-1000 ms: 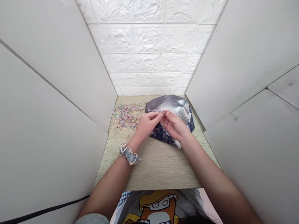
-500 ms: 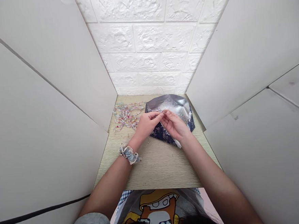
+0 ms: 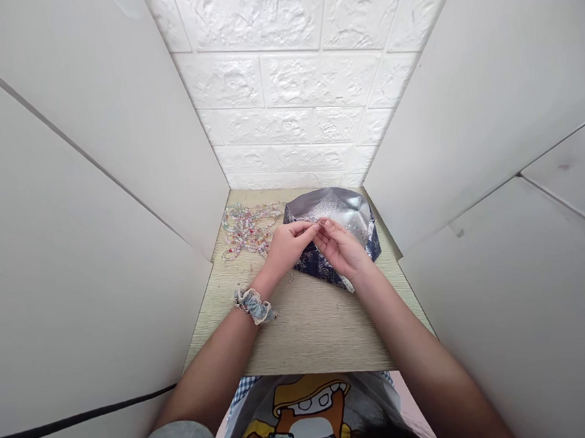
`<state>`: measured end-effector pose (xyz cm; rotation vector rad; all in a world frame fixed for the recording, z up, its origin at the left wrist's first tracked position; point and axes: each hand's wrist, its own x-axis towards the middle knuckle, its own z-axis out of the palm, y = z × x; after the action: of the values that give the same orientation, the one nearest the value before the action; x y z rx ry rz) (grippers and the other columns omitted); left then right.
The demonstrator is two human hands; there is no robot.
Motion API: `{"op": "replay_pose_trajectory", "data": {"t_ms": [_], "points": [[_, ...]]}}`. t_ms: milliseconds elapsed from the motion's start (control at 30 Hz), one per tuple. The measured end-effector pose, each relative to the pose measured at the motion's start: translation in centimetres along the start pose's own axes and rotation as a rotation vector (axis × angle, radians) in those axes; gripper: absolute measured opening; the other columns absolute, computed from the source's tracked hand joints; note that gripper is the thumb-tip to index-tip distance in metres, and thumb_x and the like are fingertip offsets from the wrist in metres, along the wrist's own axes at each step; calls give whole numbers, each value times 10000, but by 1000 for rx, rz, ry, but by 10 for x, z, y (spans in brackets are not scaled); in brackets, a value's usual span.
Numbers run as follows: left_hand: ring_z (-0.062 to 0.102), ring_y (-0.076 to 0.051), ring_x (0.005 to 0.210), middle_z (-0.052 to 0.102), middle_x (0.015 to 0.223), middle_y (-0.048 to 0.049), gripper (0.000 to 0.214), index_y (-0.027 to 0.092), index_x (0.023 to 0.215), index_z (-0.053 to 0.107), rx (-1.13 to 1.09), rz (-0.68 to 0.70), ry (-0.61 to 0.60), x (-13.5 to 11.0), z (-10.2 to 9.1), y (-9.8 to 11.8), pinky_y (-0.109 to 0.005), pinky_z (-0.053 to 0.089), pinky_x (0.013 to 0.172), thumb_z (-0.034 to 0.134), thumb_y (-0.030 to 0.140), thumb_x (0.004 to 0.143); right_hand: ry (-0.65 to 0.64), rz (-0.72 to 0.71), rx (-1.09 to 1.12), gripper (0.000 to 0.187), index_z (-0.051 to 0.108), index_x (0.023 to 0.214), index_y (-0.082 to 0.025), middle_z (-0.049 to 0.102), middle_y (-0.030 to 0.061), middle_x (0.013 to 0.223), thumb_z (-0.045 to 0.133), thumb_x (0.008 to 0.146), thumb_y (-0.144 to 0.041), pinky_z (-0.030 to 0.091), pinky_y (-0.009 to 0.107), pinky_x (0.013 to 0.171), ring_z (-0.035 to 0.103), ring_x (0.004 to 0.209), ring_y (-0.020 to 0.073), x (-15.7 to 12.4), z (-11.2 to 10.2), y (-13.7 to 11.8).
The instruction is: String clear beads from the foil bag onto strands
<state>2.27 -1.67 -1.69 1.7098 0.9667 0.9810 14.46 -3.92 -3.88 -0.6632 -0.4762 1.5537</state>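
Small item [image 3: 319, 222], too fine to make out, held up above the pouch. Left hand [image 3: 287, 245]: narrow pinch, fingertips on the item. Right hand [image 3: 342, 249]: narrow pinch, fingertips meeting the left's on the item. Pouch [image 3: 329, 210], silver foil and navy print, lying on the worktop [image 3: 320, 330] beneath both hands. Bead strands [image 3: 248, 230], multicoloured and tangled, just left of the pouch. Scrunchie [image 3: 253, 304], light blue, on the left wrist. Embossed white brick panel [image 3: 275, 113] behind.
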Motion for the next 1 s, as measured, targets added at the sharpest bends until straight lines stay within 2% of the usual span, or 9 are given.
{"op": "replay_pose_trajectory", "data": {"t_ms": [667,1000], "points": [[587,-161,809,665,862,-41,311,149,859,660,-68,-38,7,0,1,2,-268,450,730,508,375,709,30,0,-29,79,595,721,-205,624,-32,726,632,651,-210,477,203,780,582,731,68,-1,1,-1],[587,-161,812,665,847,-50,322,139,849,660,-64,-27,5,0,1,0,-258,451,729,504,384,713,33,-3,-8,77,597,731,-197,619,-33,718,625,659,-199,477,174,753,578,729,58,-1,1,0]]}}
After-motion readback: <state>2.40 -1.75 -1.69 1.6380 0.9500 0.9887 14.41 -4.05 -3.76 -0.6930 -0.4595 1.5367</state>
